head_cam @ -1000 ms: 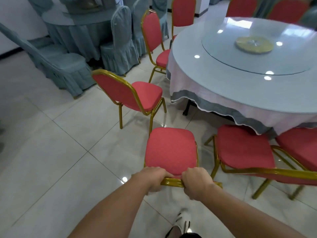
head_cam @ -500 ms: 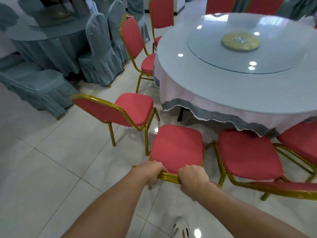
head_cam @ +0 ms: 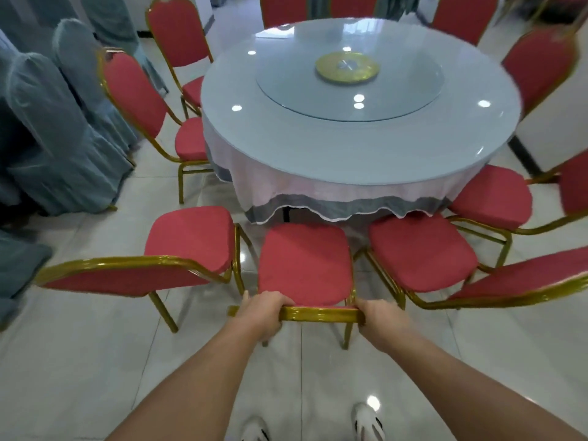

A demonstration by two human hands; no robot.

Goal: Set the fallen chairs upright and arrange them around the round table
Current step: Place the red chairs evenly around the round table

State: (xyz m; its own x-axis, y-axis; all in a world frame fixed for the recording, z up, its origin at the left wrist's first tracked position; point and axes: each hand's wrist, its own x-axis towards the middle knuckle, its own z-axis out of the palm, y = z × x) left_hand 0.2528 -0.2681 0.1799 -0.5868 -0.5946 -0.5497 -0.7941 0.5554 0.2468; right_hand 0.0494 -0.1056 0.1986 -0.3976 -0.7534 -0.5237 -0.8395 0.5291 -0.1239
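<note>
1. Both bare forearms stretched forward and slightly inward from the lower edge of the view toward the chair backrest rail [head_cam: 319, 313].
2. Left hand [head_cam: 259, 315] closed over the left end of that rail, knuckles up, fingers curled over its far side, thumb hidden beneath.
3. Right hand [head_cam: 380, 319] clamped on the right end of the same rail, fingers wrapped over its top, wrist held straight.
4. Hands well apart along the rail, leaving its middle bare.
5. Two white-shoed feet planted below the rail, between the forearms.
</note>
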